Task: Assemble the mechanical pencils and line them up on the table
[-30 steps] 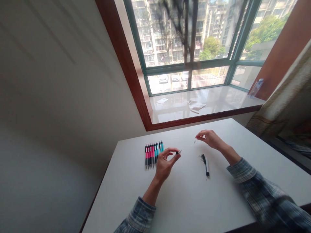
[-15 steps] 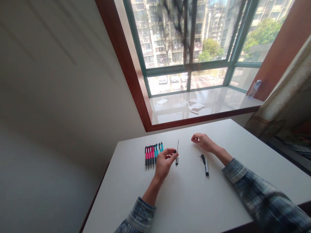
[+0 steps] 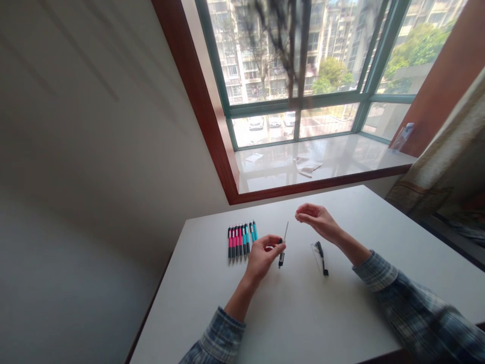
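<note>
My left hand (image 3: 261, 257) pinches the black upper part of a pen (image 3: 281, 261) between thumb and fingers, above the white table. A thin refill (image 3: 286, 230) sticks up from it, leaning a little right. To the right, my right hand (image 3: 319, 220) is raised with its fingers curled and the tips pressed together, a short gap from the refill's tip. Whatever those fingers may hold is too small to make out. Below that hand lie black and clear pen parts (image 3: 323, 259). Left of my left hand is a row of several pink and teal pens (image 3: 239, 242).
The white table (image 3: 212, 313) meets the wall under the window. On the sill (image 3: 341, 156) lie a crumpled cloth (image 3: 307, 166) and a paper piece (image 3: 253, 157), with a clear bottle (image 3: 403, 137) at its right end. A curtain (image 3: 443, 146) hangs on the right.
My right hand has lifted and come closer to the refill. My left hand has moved slightly right, and the refill now leans more to the right. The view has shifted a little.
</note>
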